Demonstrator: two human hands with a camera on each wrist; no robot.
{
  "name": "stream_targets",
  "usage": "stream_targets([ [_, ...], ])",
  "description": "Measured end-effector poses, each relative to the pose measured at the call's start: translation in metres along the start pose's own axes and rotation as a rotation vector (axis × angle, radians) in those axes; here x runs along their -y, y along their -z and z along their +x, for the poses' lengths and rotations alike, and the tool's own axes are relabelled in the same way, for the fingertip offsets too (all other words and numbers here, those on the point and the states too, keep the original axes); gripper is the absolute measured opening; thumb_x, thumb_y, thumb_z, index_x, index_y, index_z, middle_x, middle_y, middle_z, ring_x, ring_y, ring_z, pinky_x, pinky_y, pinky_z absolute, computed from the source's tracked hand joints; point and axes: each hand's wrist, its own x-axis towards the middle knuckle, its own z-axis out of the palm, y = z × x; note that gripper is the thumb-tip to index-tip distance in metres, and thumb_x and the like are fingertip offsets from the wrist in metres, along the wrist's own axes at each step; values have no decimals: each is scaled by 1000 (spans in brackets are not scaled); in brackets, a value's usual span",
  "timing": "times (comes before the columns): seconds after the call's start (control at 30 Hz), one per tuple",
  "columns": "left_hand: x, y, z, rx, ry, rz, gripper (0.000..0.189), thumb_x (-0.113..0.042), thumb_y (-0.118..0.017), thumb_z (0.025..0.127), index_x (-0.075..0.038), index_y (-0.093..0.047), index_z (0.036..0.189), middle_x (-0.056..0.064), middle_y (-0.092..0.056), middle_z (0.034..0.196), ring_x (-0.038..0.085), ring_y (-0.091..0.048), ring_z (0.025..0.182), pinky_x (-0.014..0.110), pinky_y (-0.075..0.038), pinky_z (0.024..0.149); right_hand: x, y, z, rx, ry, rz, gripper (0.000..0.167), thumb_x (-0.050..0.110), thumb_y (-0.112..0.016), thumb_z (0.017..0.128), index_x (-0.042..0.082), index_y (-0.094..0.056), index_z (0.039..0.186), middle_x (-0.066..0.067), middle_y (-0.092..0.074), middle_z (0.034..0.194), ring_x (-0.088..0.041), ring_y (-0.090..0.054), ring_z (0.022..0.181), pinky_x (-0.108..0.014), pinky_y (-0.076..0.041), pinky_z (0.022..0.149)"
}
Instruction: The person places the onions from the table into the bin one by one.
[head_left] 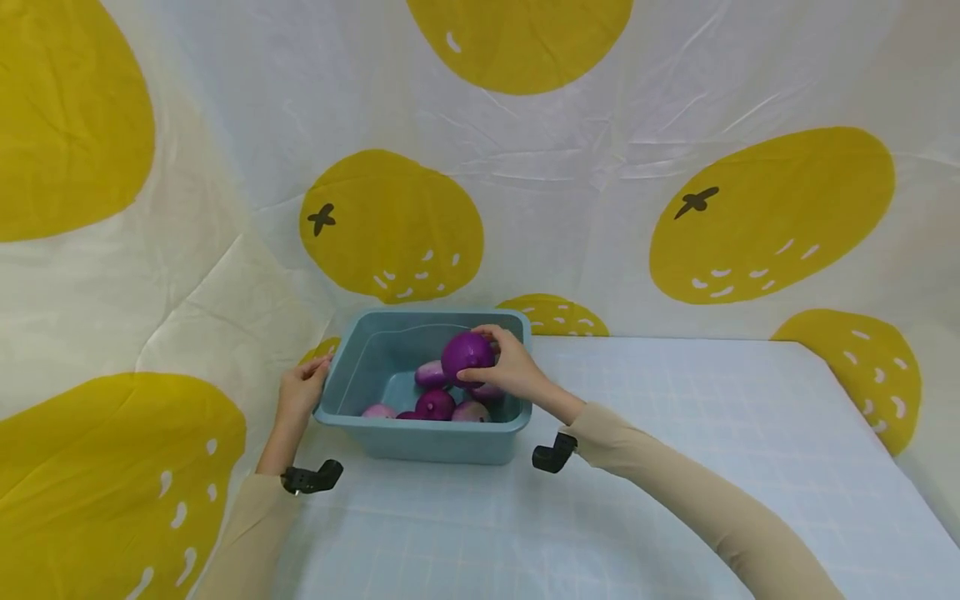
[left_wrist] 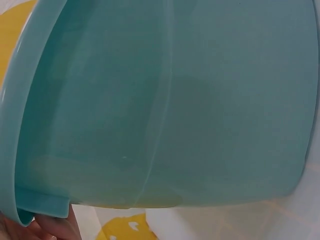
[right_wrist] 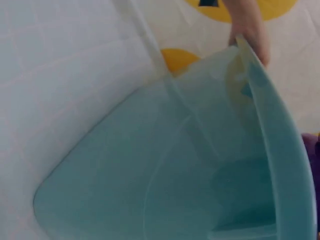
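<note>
A blue-grey plastic tub [head_left: 435, 437] stands at the back left of the table. My left hand [head_left: 303, 387] holds its left rim, and in the left wrist view some fingers [left_wrist: 55, 227] show beneath the rim's lip. Over the right part of the tub, my right hand [head_left: 510, 364] grips a round, shiny purple onion [head_left: 467, 357] between thumb and fingers. Below it in the tub lie several purple and pale pink vegetables, among them a dark purple onion [head_left: 435, 405] and a longer light purple piece [head_left: 431, 374]. The front wall partly hides them.
A pale checked cloth [head_left: 675, 467] covers the table to the right and in front of the tub. Behind and to the left hangs a white curtain [head_left: 555, 217] printed with yellow fruit. Each wrist wears a black camera [head_left: 553, 454].
</note>
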Motion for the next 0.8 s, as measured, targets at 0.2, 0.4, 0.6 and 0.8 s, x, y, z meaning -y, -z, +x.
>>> stream_targets([
  [0.2,1,-1,0,1,1,-7,40,-19,-49,100,7,-56,129,23,-55,133,30,-51,123,26,-40,89,-5,-7,5,133,15,-129,70,31,-79,77,12,-46,135,-11,-55,129,-26,-56,112,-40,-54,88],
  [0.4,-2,-2,2,23,36,-22,41,-21,-47,101,5,-54,132,21,-53,137,31,-48,127,39,-39,100,-7,-10,7,184,72,-273,70,31,-80,76,13,-48,135,-11,-55,128,-25,-56,113,-44,-51,92],
  [0.6,-6,-2,1,19,39,-17,42,-22,-46,101,3,-53,134,22,-53,138,33,-46,130,43,-38,105,-6,-10,8,177,67,-294,69,33,-80,75,14,-50,134,-10,-57,126,-26,-57,112,-45,-51,92],
  [0.8,-4,-2,-1,17,39,2,44,-25,-47,101,3,-52,134,24,-52,138,35,-45,131,46,-37,106,-7,-14,6,188,42,-335,69,36,-79,77,15,-48,135,-10,-58,130,-26,-57,115,-46,-49,94],
])
